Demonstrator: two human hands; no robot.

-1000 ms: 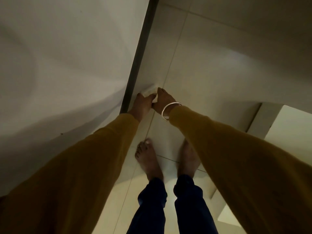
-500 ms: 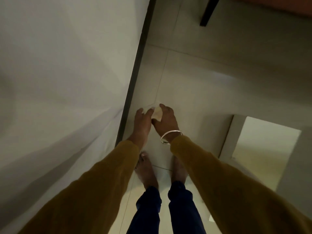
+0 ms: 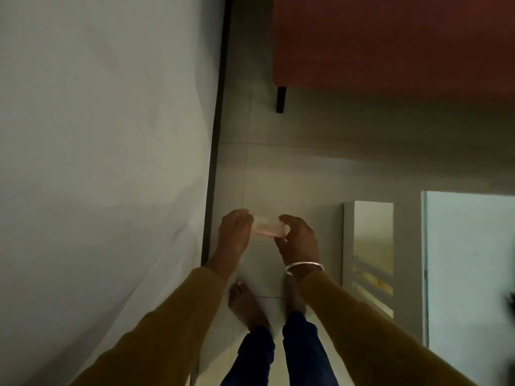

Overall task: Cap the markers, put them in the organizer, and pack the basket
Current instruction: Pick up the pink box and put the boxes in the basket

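Small piece (image 3: pixel 269 227), pinched between left hand (image 3: pixel 232 238) and right hand (image 3: pixel 298 242): is looking pale, translucent and smooth; the material is unclear.
Bangle (image 3: pixel 306 264): is gleaming like polished metal.
Sleeves (image 3: pixel 362 327): are showing as matt mustard cloth.
Trousers (image 3: pixel 255 355): are looking like matt dark cloth.
Floor (image 3: pixel 292 174): is showing smooth tiles with a faint sheen.
Sheet (image 3: pixel 97 162): is lying as creased, matt pale cloth.

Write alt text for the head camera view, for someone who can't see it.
The left hand and right hand, in mustard sleeves, hold a small pale object between them above a tiled floor and bare feet. A white sheet fills the left; the object's identity is unclear.
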